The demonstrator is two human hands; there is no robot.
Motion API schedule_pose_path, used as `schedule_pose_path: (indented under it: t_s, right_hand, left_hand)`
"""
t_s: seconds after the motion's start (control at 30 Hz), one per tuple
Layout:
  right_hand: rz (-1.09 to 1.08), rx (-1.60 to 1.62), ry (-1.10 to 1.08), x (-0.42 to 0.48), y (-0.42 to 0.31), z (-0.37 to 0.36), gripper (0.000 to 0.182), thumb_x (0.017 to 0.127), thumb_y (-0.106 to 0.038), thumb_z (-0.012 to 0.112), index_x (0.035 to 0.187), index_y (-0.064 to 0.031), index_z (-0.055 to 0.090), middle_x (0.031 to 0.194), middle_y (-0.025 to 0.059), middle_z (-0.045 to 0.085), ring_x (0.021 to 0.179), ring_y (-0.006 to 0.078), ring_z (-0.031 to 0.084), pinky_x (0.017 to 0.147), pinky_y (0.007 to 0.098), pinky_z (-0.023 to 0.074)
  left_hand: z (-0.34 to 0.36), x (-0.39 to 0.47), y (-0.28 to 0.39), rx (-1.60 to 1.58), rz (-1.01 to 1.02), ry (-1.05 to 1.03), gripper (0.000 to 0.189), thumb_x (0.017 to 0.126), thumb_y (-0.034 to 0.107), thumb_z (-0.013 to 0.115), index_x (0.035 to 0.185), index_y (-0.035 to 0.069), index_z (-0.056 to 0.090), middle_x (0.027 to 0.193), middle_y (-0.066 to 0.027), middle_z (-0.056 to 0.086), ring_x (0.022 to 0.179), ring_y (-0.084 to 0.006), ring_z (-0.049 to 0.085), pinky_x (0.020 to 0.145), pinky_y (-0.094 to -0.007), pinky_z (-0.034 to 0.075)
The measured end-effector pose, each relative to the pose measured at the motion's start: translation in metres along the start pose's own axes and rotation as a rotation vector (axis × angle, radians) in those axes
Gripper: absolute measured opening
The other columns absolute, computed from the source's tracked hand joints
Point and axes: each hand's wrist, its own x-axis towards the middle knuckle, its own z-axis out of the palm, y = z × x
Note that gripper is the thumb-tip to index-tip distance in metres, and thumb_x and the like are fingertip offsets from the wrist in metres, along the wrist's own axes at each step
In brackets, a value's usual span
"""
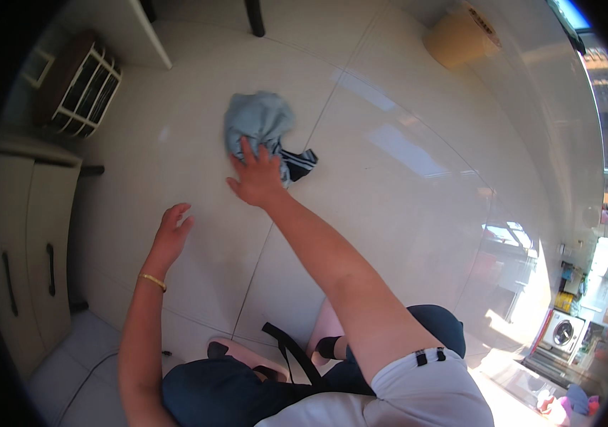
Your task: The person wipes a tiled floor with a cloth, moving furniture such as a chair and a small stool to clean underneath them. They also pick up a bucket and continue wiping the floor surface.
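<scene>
My right hand (256, 173) presses down on a crumpled grey cloth (258, 117) lying on the glossy tiled floor (405, 224). Its fingers are spread over the near part of the fabric, palm down. From the cloth's right side sticks out a black piece with pale stripes (299, 164), partly hidden near the fingers. My left hand (174, 232) hovers to the left and nearer to me, apart from the cloth and holding nothing. Its fingers bend loosely, with the thumb away from them, and a gold-coloured bangle (153, 282) circles the wrist.
At left stands a pale cabinet (53, 213) with black handles; behind it is a brown item with a white-barred front (87, 91). A dark furniture leg (254, 18) and a tan cylinder (456, 40) are farther off. A thin cable (90, 373) lies at lower left.
</scene>
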Motion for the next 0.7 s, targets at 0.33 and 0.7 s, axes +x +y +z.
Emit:
schedule_pose_path:
  t_s: [0.33,0.7]
  right_hand:
    - [-0.201,0.542,0.208,0.037,0.209,-0.101,0.034,0.09,-0.025,0.061,0.123,-0.0148,0.062,0.132,0.01,0.057,0.121,0.0329,0.051,0.103,0.0394,0.0414]
    - [1.129,-0.152,0.431,-0.123,0.432,-0.036,0.06,0.1,-0.044,0.035,0.148,-0.0085,0.029,0.155,0.0099,0.027,0.143,0.03,0.022,0.117,0.0453,0.0141]
  left_hand:
    - [0.082,0.128,0.1,0.082,0.22,0.056,0.076,0.088,0.04,0.066,0.148,0.01,0.031,0.152,-0.0205,0.027,0.142,-0.0378,0.024,0.114,-0.0422,0.023]
    - [0.194,0.198,0.146,0.457,-0.203,0.604,0.103,0.079,0.074,0.053,0.153,0.012,0.018,0.159,-0.0119,0.018,0.146,-0.0306,0.017,0.111,-0.0584,0.014]
